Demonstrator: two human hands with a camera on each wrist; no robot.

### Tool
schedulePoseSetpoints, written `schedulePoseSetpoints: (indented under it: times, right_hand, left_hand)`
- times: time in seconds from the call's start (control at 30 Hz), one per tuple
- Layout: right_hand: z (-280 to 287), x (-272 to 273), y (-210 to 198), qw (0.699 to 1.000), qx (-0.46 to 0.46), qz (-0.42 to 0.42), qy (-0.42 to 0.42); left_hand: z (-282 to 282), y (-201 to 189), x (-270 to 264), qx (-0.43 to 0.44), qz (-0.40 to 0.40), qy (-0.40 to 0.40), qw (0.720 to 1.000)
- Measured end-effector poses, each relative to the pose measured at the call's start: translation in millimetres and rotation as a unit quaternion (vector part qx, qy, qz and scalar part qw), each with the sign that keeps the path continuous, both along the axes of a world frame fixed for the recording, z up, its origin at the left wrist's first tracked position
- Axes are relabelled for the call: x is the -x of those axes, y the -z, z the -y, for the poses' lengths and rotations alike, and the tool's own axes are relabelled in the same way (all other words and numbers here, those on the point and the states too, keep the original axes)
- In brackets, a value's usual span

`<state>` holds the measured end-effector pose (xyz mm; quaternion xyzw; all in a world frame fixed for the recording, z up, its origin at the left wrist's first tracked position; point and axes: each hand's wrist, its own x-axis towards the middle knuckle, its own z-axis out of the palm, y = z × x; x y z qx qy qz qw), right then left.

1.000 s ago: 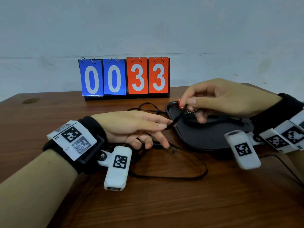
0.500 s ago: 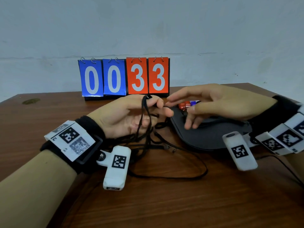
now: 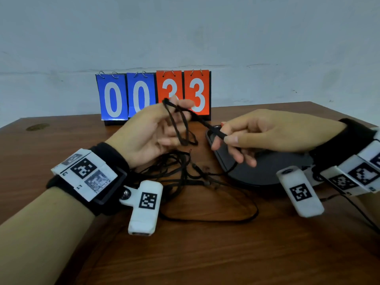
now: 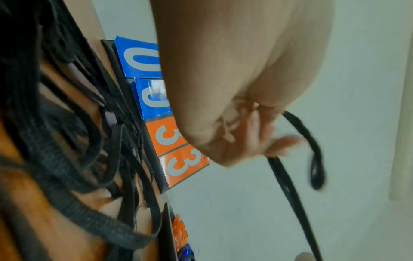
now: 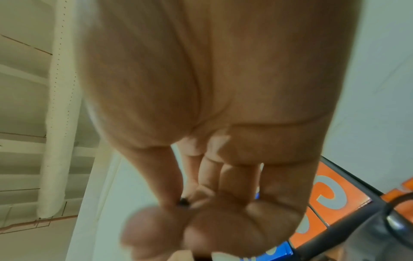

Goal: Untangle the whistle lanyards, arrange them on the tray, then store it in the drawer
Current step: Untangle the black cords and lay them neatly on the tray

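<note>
A person's left hand (image 3: pixel 152 132) lifts black lanyard loops (image 3: pixel 181 128) pinched at its fingertips, while the right hand (image 3: pixel 265 133) pinches 1 taut strand above the dark tray (image 3: pixel 265 173). Tangled cords (image 3: pixel 191 171) lie on the wooden table (image 3: pixel 205 254), with the scoreboard (image 3: pixel 153 95) behind reading 0033.

Whistles (image 3: pixel 223 124) mostly hidden behind right hand (image 3: pixel 273 136), left fingers (image 4: pixel 283 141) blurred
</note>
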<state>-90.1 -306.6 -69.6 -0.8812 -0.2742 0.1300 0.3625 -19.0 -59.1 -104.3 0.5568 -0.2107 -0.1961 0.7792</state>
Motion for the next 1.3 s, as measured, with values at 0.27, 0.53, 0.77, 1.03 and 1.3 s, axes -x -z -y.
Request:
schedulePoseSetpoints:
  times: [0.27, 0.53, 0.77, 1.03, 1.3]
  right_hand:
    - [7.7, -6.5, 1.9, 0.997, -0.002, 0.054, 0.049]
    - [9.6, -13.7, 5.2, 0.995, -0.003, 0.064, 0.081]
    - [10.2, -15.2, 4.7, 0.993, 0.021, 0.067, 0.097]
    - [7.0, -11.5, 2.0, 0.990, 0.021, 0.086, 0.106]
    - [-2.3, -2.5, -1.9, 0.996, 0.020, 0.057, 0.070]
  left_hand:
    - [-15.6, 0.6, -19.1, 0.094, -0.099, -0.211, 0.968]
    - [-16.9, 1.9, -25.1, 0.172, -0.138, -0.233, 0.947]
    - [-20.8, 1.6, -25.6, 0.074, -0.124, -0.257, 0.956]
    - [-11.5, 0.6, -15.0, -0.025, -0.071, -0.094, 0.993]
    - [2.6, -6.2, 7.7, -0.061, -0.067, 0.067, 0.994]
